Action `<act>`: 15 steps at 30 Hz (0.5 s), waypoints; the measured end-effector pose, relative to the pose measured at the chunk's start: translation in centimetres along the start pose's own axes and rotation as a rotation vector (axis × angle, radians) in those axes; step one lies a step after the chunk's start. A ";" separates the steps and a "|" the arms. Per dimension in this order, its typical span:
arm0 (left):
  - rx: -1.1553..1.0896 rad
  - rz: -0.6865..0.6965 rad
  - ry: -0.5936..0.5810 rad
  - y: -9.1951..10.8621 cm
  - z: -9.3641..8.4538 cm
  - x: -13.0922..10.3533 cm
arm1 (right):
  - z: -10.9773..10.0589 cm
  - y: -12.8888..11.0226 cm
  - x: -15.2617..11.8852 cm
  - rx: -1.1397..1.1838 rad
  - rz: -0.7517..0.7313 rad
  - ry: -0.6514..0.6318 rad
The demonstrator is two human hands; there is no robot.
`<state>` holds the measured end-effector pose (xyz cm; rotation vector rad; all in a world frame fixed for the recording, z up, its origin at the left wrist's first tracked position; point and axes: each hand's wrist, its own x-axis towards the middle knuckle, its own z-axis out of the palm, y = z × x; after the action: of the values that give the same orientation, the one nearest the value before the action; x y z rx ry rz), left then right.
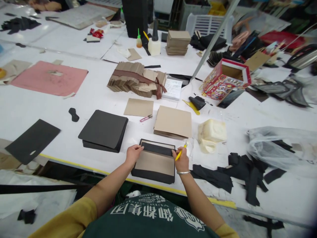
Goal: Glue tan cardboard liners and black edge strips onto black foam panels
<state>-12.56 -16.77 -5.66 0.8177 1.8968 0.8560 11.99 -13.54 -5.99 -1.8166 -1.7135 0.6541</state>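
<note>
In front of me a black panel lies at the table's front edge with a tan cardboard sheet on it. A black strip runs across the upper part of the cardboard. My left hand pinches the strip's left end, fingers closed. My right hand is closed at its right end and also holds a slim yellow tool, perhaps a brush or pen; its tip is too small to make out. A stack of tan cardboard sheets stands just behind, and a stack of black panels sits to the left.
Right of the work are a cream block-like container, loose black strips and a clear plastic bag. Pink thread snips lie behind. A tied cardboard bundle, a red box and a slanted metal pole stand further back.
</note>
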 end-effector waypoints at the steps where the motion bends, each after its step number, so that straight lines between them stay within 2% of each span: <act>1: 0.051 0.032 0.024 0.0 0.1 0.4 | 0.4 0.3 0.2 -0.007 -0.021 0.014; 4: 0.174 0.081 0.059 -0.2 0.6 1.3 | 1.5 1.1 0.6 -0.033 -0.078 0.040; 8: 0.266 0.065 0.073 -0.6 1.0 1.9 | 2.4 1.9 0.9 -0.078 -0.104 0.023; 15: 0.302 0.023 0.076 -0.9 1.3 2.5 | 3.3 2.9 1.1 -0.140 -0.156 0.073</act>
<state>-12.56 -14.96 -8.02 1.0017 2.1189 0.6286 11.92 -12.36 -10.30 -1.7536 -1.8696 0.4079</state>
